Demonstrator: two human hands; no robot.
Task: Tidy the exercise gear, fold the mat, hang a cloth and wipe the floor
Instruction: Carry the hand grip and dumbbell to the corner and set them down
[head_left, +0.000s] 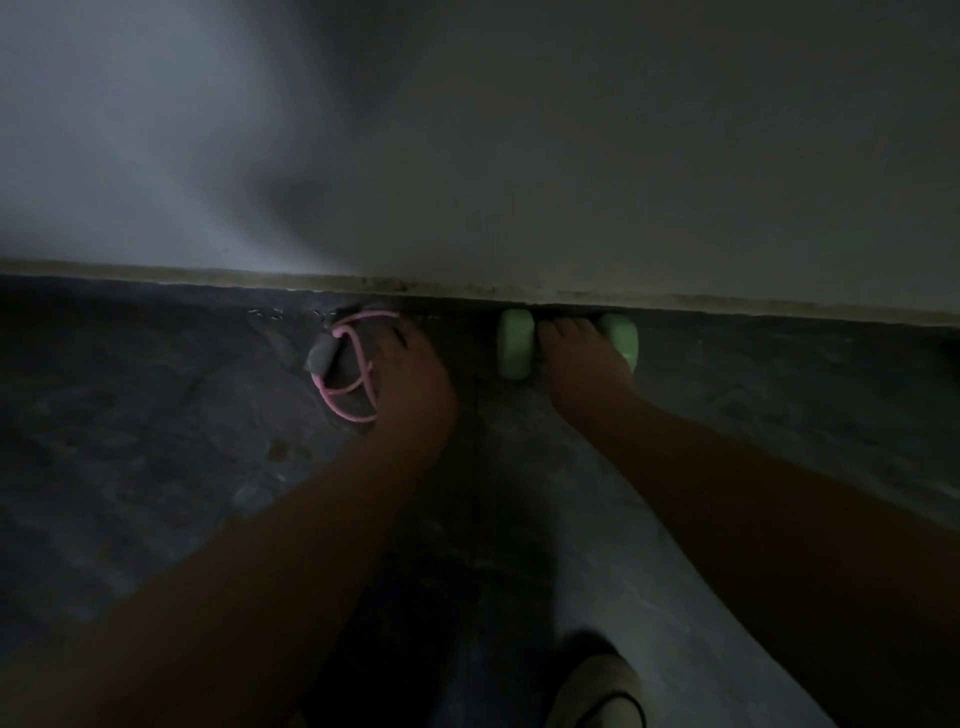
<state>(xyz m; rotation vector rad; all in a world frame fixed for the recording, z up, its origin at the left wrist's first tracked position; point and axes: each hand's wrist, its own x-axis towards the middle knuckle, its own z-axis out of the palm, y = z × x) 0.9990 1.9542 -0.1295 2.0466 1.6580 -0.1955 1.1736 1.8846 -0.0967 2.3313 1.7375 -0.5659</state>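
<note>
The green dumbbell (517, 344) lies on the dark floor (156, 441), right against the bottom of the wall (571, 156). The right hand (584, 361) is on its middle bar, fingers curled over it. Near it lies a pink stretchy band (345, 387) with a grey handle (323, 356). The left hand (415, 379) rests on the band; I cannot tell if it grips.

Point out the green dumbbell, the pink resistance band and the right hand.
green dumbbell (516, 344), head view, left end weight.
pink resistance band (358, 347), head view, crossing pink tube.
right hand (584, 364), head view, back of hand.
</note>
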